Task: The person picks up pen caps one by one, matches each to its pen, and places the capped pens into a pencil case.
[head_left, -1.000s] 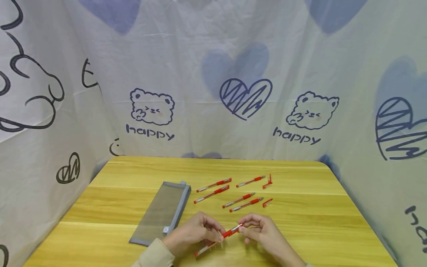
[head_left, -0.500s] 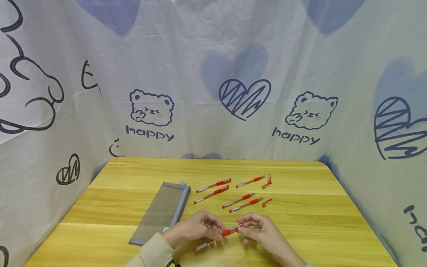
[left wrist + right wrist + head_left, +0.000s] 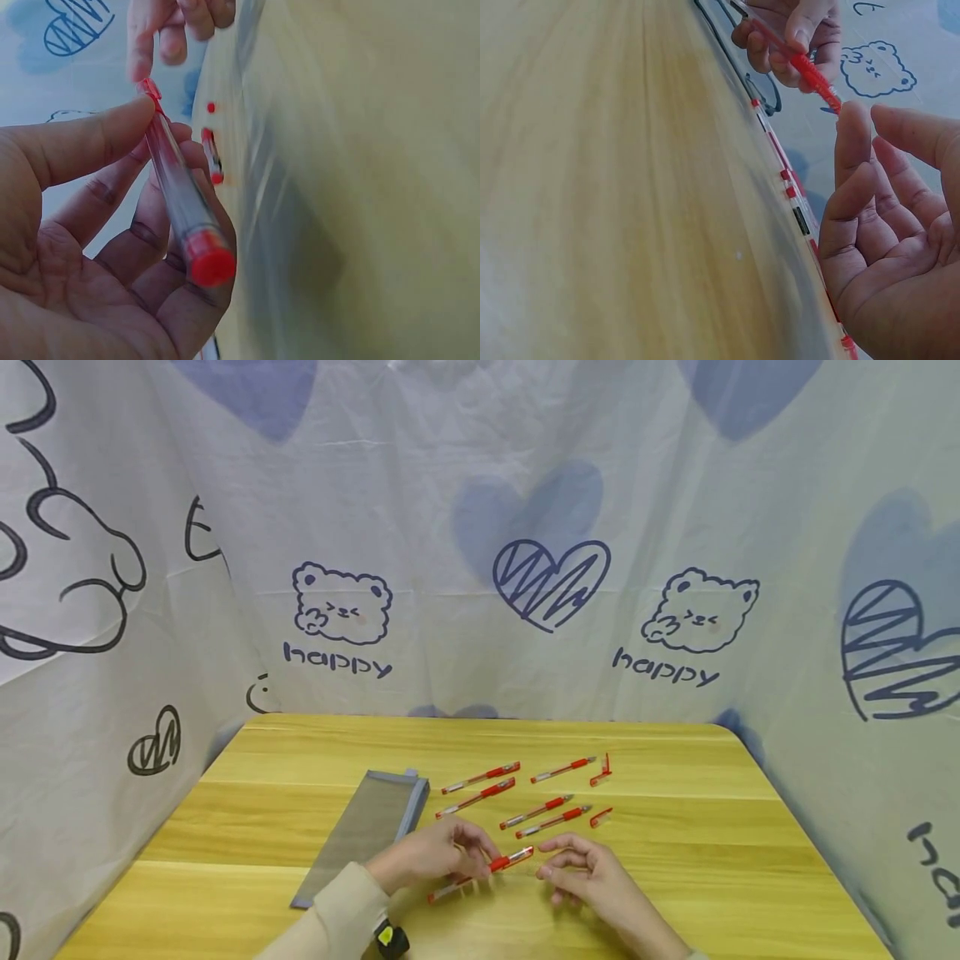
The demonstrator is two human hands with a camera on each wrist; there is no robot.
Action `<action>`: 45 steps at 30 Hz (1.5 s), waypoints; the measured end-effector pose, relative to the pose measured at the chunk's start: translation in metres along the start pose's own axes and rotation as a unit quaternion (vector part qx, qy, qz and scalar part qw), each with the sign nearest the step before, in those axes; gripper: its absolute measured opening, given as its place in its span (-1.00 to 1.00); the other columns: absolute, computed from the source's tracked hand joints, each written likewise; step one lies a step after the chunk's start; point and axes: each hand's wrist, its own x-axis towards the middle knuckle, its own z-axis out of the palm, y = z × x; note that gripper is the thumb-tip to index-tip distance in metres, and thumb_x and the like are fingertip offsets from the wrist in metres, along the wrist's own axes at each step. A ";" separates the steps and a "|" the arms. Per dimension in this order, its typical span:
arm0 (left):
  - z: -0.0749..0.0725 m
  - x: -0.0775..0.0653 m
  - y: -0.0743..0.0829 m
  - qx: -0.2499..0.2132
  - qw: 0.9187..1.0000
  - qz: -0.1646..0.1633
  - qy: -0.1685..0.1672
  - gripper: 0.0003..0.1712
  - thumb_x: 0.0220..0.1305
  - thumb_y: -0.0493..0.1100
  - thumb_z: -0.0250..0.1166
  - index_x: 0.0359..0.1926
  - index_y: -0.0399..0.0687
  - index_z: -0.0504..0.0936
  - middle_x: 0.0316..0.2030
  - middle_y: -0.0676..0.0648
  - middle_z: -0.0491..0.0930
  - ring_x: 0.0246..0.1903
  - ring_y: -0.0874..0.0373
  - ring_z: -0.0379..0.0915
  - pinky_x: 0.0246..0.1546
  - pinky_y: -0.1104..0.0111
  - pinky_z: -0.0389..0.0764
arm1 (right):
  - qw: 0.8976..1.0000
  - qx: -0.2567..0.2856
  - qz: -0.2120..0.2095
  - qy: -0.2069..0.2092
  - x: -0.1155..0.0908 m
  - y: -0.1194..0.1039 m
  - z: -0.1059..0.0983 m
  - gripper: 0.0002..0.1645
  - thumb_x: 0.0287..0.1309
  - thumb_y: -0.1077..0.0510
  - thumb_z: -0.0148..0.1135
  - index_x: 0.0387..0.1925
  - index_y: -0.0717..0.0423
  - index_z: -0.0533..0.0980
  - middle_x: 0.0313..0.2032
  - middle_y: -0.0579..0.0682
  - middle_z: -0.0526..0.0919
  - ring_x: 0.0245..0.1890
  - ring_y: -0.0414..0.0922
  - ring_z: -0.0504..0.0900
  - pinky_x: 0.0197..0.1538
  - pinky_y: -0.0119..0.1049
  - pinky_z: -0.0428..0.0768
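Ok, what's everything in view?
Table: one, yellow wood, foreground
Backdrop: one, white with dark drawings, around table
Pouch: one, grey, table's left
Capped pens: two, red and clear, right of pouch
Uncapped pens: three, red and clear, centre
Loose caps: apparently three, red, farther right
Held pen: one, red and clear, near side
Small object: one, black and yellow, lower edge
Sleeves: two, beige, forearms
Left hand: one, pinching held pen
Right hand: one, beside pen's capped end
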 end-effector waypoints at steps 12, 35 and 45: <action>-0.019 0.016 0.002 0.128 0.988 0.015 0.080 -0.86 0.32 -0.35 0.46 -0.13 -0.12 0.81 -0.36 -0.17 0.78 -0.49 0.17 0.50 -0.38 0.34 0.51 | 1.000 0.002 0.001 0.012 -0.002 0.000 -0.007 -0.35 0.46 0.10 0.35 0.36 0.41 0.39 -0.03 0.18 0.81 -0.36 -0.21 0.75 -0.28 -0.43 0.62; -0.036 0.041 0.001 0.266 0.951 0.012 0.156 -0.93 0.29 -0.33 0.51 -0.23 -0.11 0.84 -0.35 0.00 0.70 -0.37 0.19 0.51 -0.32 0.34 0.54 | 1.000 0.007 0.010 0.016 -0.002 0.001 -0.013 -0.39 0.50 0.13 0.28 0.37 0.43 0.38 -0.05 0.12 0.82 -0.36 -0.23 0.74 -0.27 -0.43 0.62; -0.035 0.048 0.000 0.329 0.927 0.014 0.179 -0.92 0.28 -0.31 0.54 -0.32 -0.04 0.84 -0.34 0.02 0.75 -0.32 0.14 0.60 -0.19 0.15 0.68 | 1.000 0.006 0.013 0.016 -0.001 0.003 -0.015 -0.38 0.50 0.11 0.29 0.37 0.42 0.39 -0.03 0.18 0.80 -0.35 -0.23 0.74 -0.28 -0.43 0.61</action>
